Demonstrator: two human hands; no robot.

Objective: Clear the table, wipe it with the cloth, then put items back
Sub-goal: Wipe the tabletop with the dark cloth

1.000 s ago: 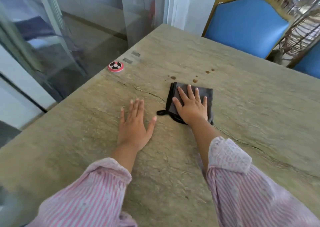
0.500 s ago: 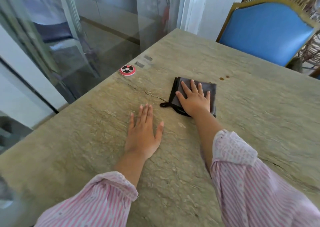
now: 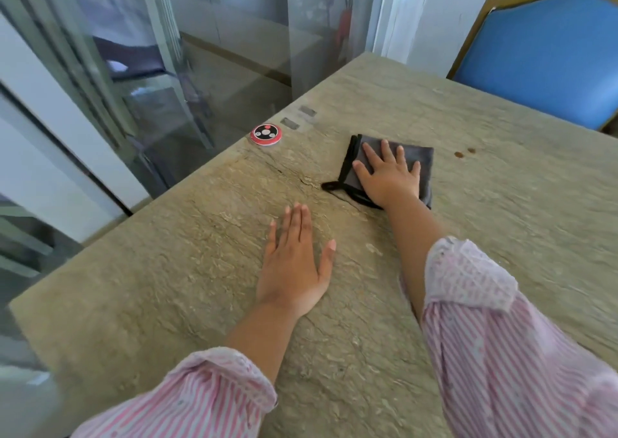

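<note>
Cloth [image 3: 424, 166]: dark grey, folded, flat on the table [image 3: 501, 243] in its far-left area, black edging loop trailing off its near-left corner. Right hand [image 3: 389, 176] lies flat on top, fingers straight and spread, pressing rather than gripping. Left hand [image 3: 294, 263] is flat on bare stone nearer the person, fingers straight, holding nothing, apart from the cloth. Read: mid-wipe. Clearing looks done, judging by how little sits on the visible top. Small brown spots [image 3: 465, 152] just right of the cloth are not yet wiped, so the wipe isn't finished. Put-back not started as far as visible. A red round button puck [image 3: 266, 134] sits at the left edge, near the cloth but not touching; can't tell if it counts as an item to clear. Blue chair [image 3: 541, 56] stands at the far side, glass panels [image 3: 167, 69] along the left
</note>
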